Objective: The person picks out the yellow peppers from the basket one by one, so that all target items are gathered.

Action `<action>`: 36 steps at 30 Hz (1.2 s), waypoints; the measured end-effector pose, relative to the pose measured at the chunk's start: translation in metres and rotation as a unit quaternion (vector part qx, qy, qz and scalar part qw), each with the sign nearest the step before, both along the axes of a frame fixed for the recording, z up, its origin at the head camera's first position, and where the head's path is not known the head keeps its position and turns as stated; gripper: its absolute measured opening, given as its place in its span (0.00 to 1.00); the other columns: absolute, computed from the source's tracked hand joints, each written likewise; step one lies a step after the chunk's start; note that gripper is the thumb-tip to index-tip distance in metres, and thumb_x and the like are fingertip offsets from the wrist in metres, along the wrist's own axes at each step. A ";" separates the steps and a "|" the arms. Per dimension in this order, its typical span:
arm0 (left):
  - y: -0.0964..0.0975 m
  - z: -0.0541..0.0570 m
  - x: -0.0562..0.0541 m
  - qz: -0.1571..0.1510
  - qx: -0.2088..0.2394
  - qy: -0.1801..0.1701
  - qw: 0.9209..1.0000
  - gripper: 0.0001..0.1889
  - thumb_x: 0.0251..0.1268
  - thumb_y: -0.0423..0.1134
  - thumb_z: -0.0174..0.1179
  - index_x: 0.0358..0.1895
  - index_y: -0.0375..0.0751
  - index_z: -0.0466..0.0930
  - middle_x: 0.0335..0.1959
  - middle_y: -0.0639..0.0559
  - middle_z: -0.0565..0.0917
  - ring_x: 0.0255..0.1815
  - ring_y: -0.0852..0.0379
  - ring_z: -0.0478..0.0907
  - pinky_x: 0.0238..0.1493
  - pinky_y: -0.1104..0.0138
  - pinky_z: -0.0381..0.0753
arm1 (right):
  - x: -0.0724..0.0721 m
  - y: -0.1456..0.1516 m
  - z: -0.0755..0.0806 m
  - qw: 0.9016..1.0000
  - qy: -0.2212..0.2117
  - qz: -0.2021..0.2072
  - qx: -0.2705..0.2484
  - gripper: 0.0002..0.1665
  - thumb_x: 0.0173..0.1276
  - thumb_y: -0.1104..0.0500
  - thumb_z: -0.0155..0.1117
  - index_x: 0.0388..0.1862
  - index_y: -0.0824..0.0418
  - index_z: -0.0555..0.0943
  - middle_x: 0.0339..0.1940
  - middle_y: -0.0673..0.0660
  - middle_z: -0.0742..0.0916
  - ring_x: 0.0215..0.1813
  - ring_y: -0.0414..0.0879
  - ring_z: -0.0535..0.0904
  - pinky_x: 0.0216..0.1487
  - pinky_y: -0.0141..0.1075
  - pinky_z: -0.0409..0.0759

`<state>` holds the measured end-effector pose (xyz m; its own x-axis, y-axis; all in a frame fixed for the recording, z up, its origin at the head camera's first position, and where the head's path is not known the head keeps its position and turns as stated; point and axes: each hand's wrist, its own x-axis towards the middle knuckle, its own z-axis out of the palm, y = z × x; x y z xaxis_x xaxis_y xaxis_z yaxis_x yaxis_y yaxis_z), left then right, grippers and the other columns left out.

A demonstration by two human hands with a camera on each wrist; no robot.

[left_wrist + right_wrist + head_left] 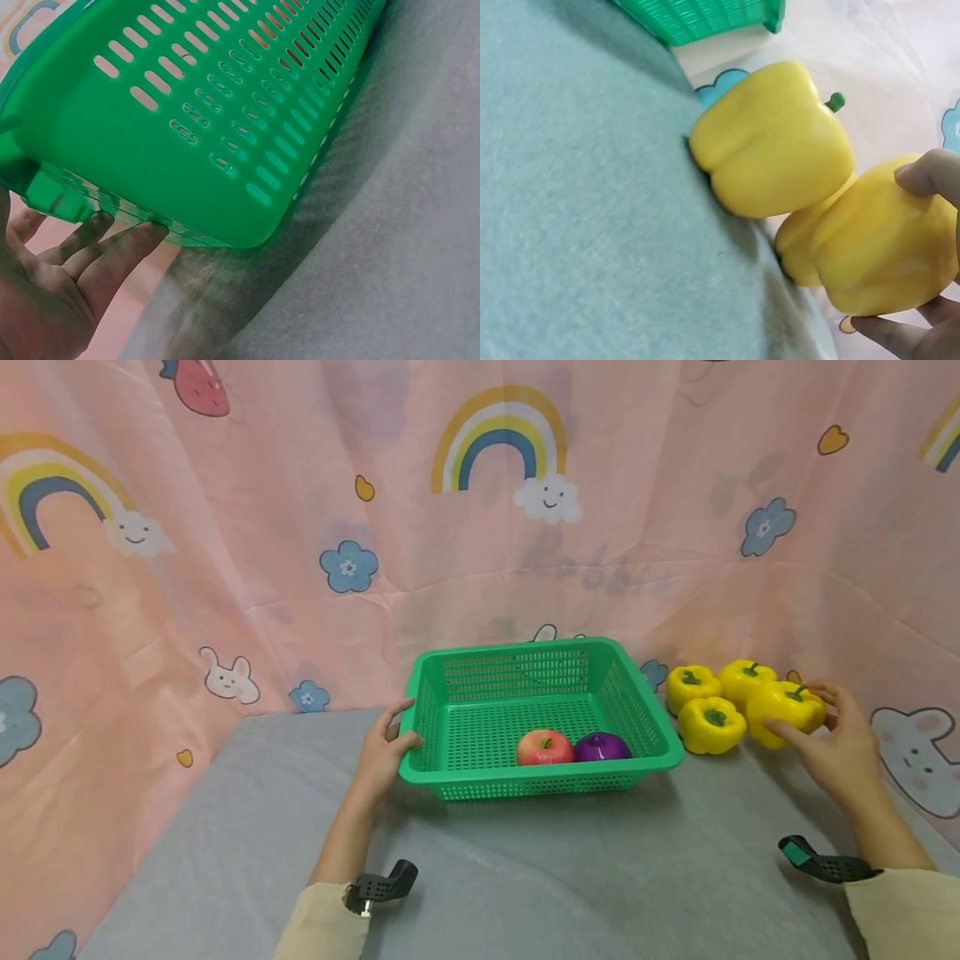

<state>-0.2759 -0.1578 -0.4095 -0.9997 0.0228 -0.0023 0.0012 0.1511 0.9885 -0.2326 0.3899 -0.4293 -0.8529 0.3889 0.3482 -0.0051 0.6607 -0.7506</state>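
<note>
My left hand (381, 752) holds the left rim of a green plastic basket (540, 781), thumb at the rim. In the left wrist view its fingers (120, 255) press against the basket's outer wall. Inside the basket, a red apple (545, 748) and a shiny purple round item (602, 747), partly hidden by the front rim, lie side by side. On the right, my right hand (843, 747) grips a yellow bell pepper (780, 708) between thumb and fingers. The right wrist view shows this bell pepper (889, 240) overlapping another one behind it.
Three more yellow bell peppers stand close together right of the basket: a front one (711, 727), a left one (692, 687) and a back one (744, 681). Grey cloth (525, 877) covers the table. A pink patterned curtain (285, 527) hangs behind it.
</note>
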 end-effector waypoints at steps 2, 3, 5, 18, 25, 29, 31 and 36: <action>0.000 0.000 0.000 0.000 0.001 0.000 1.000 0.36 0.61 0.31 0.55 0.75 0.57 0.66 0.65 0.37 0.79 0.39 0.53 0.85 0.36 0.68 0.82 | 0.000 0.000 -0.003 1.000 0.007 -0.002 0.000 0.45 0.70 0.50 0.66 0.79 0.64 0.57 0.76 0.70 0.65 0.74 0.68 0.59 0.81 0.57 0.55; 0.000 -0.001 0.000 0.000 0.001 -0.001 1.000 0.36 0.61 0.31 0.55 0.75 0.57 0.66 0.65 0.38 0.79 0.39 0.53 0.85 0.36 0.68 0.82 | 0.000 0.001 -0.005 1.000 0.013 -0.003 0.000 0.45 0.70 0.51 0.66 0.78 0.64 0.58 0.74 0.69 0.66 0.74 0.66 0.60 0.81 0.55 0.55; 0.000 -0.001 -0.001 -0.002 0.002 0.000 1.000 0.36 0.61 0.31 0.55 0.74 0.58 0.66 0.64 0.38 0.80 0.38 0.53 0.85 0.35 0.68 0.82 | -0.001 0.001 -0.008 1.000 0.024 -0.005 0.001 0.44 0.69 0.52 0.67 0.78 0.63 0.60 0.72 0.64 0.68 0.73 0.62 0.60 0.81 0.46 0.57; -0.001 0.000 0.001 -0.009 0.001 0.007 1.000 0.36 0.62 0.30 0.54 0.75 0.57 0.65 0.62 0.35 0.80 0.33 0.57 0.84 0.34 0.68 0.81 | -0.002 0.005 -0.024 1.000 0.015 -0.005 -0.011 0.45 0.70 0.48 0.67 0.78 0.59 0.59 0.72 0.62 0.69 0.73 0.60 0.61 0.81 0.56 0.55; -0.001 -0.001 0.000 -0.009 -0.003 0.007 1.000 0.36 0.62 0.31 0.54 0.75 0.59 0.65 0.62 0.37 0.80 0.34 0.55 0.84 0.34 0.67 0.82 | -0.002 0.003 -0.026 1.000 0.000 0.000 -0.014 0.46 0.71 0.48 0.65 0.80 0.61 0.55 0.77 0.70 0.64 0.75 0.69 0.58 0.80 0.60 0.53; -0.001 -0.001 0.000 -0.003 -0.005 0.008 1.000 0.36 0.62 0.31 0.54 0.75 0.58 0.65 0.62 0.36 0.80 0.34 0.55 0.84 0.35 0.68 0.81 | -0.004 0.003 -0.026 1.000 0.002 0.003 -0.010 0.47 0.71 0.48 0.65 0.80 0.62 0.55 0.77 0.71 0.64 0.76 0.69 0.57 0.80 0.61 0.53; 0.000 0.000 0.000 -0.002 -0.005 0.009 1.000 0.36 0.62 0.31 0.55 0.75 0.57 0.65 0.62 0.35 0.80 0.35 0.56 0.84 0.36 0.68 0.82 | -0.004 0.004 -0.026 1.000 0.003 0.005 -0.009 0.47 0.71 0.48 0.65 0.80 0.62 0.55 0.77 0.71 0.64 0.77 0.69 0.57 0.81 0.60 0.52; 0.000 0.000 0.000 -0.001 -0.001 0.009 1.000 0.36 0.61 0.30 0.55 0.75 0.56 0.66 0.62 0.35 0.80 0.36 0.57 0.84 0.37 0.68 0.81 | -0.003 0.007 -0.029 1.000 0.022 0.017 0.012 0.46 0.70 0.52 0.66 0.79 0.66 0.57 0.75 0.72 0.66 0.76 0.69 0.58 0.82 0.52 0.54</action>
